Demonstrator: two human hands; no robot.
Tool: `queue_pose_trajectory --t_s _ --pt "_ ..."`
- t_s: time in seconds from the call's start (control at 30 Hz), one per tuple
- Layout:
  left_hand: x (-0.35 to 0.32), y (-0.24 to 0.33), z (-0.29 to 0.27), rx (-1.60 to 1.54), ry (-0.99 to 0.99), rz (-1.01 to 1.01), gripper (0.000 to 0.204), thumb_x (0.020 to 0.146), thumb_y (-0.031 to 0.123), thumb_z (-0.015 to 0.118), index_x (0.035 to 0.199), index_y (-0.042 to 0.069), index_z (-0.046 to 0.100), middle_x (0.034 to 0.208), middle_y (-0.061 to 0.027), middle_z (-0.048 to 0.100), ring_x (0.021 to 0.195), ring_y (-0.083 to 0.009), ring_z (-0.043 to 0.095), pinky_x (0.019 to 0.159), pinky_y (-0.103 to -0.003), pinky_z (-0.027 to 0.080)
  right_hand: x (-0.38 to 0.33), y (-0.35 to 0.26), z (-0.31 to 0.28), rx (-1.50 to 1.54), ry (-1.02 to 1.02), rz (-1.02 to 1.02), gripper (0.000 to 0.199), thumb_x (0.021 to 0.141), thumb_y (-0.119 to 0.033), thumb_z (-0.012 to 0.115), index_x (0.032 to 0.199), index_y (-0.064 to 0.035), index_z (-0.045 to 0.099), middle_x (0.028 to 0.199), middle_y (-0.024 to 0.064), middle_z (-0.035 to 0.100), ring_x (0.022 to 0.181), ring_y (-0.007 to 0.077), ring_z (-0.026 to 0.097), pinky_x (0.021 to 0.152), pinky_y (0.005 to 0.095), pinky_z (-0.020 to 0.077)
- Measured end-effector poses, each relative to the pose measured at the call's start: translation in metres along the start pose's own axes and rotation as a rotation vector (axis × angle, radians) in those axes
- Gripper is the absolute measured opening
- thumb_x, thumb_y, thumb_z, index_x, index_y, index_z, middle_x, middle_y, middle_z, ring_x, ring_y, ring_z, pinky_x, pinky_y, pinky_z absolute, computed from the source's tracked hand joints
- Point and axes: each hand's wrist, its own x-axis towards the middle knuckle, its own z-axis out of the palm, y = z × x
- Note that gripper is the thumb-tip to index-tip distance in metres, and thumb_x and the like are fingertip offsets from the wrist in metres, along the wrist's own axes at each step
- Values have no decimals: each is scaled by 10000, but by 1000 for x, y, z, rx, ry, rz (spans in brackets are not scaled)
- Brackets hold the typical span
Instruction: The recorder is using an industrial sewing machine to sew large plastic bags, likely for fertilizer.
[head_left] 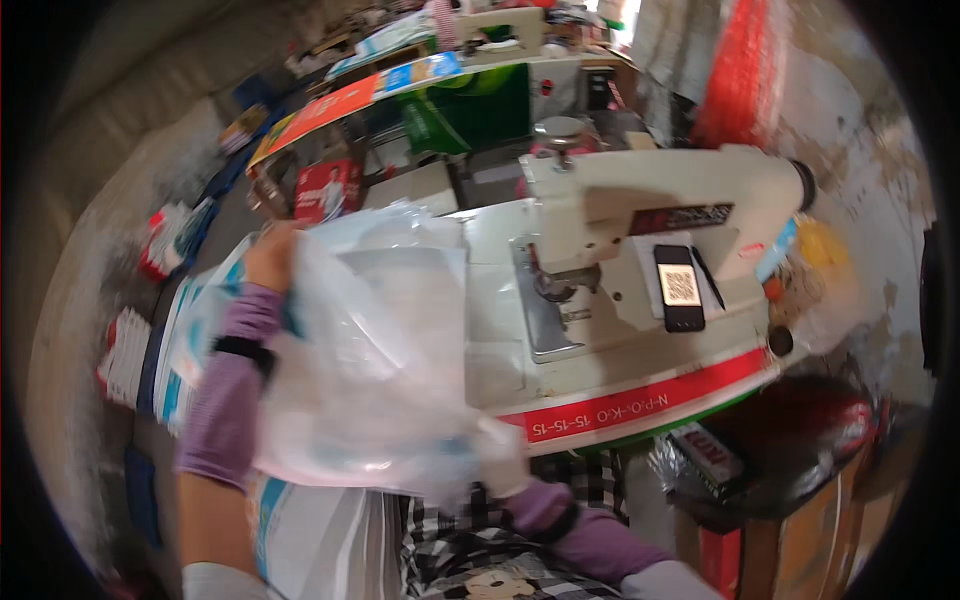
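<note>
A thin, translucent white plastic bag [385, 360] with faint blue print is spread over the left end of the sewing machine table, partly blurred by motion. At its upper left edge my left hand [270, 258] is closed on the plastic. My right hand [503, 458], pale and smeared by motion, is at the bag's lower right corner; its fingers cannot be made out. To the right of the bag stands a cream industrial sewing machine [660, 195]. Its needle and presser foot [565, 285] are apart from the bag.
A phone [681, 290] and a black pen [708, 278] lie on paper under the machine arm. More white sacks [320, 530] hang below the table edge at my lap. A red box [328, 190] stands behind the bag. A black plastic bag [770, 450] rests on cartons at lower right.
</note>
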Motion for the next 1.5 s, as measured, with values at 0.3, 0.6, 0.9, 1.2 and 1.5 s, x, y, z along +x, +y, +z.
queue_pose_trajectory --t_s 0.3,0.6,0.9,1.2,1.5 --pt "57 260 125 -897 -141 408 273 757 -34 558 957 111 673 879 -125 645 773 -353 625 678 -391 511 -103 8 -106 142 524 195 406 877 -59 454 1248 96 511 1163 103 616 1056 141 559 923 263 419" --pt "45 261 173 -892 -246 479 300 665 -62 569 814 149 721 811 -79 690 693 -276 655 624 -324 519 -121 -23 -143 -1173 217 -109 482 660 -110 621 1137 -166 655 660 60 571 623 306 576 586 403 481" --pt "59 261 150 -721 -578 632 389 681 -22 619 949 238 729 820 -100 676 778 -301 647 722 -360 524 -159 -15 -135 -859 314 44 347 757 -155 591 1091 -206 675 654 142 584 599 321 595 558 382 474" --pt "15 328 -4 -1009 -1378 807 575 846 445 567 1238 25 525 1029 -200 639 1008 -348 598 888 -379 476 -83 -13 -131 -856 285 17 402 824 -177 544 1220 -219 596 678 140 602 620 331 601 536 412 457" --pt "23 159 -49 -41 -1282 647 398 753 415 688 1057 157 687 922 -70 705 876 -253 666 800 -354 500 72 -18 -118 -1209 335 -205 306 901 -243 537 1188 -162 602 608 129 608 554 262 624 547 398 490"
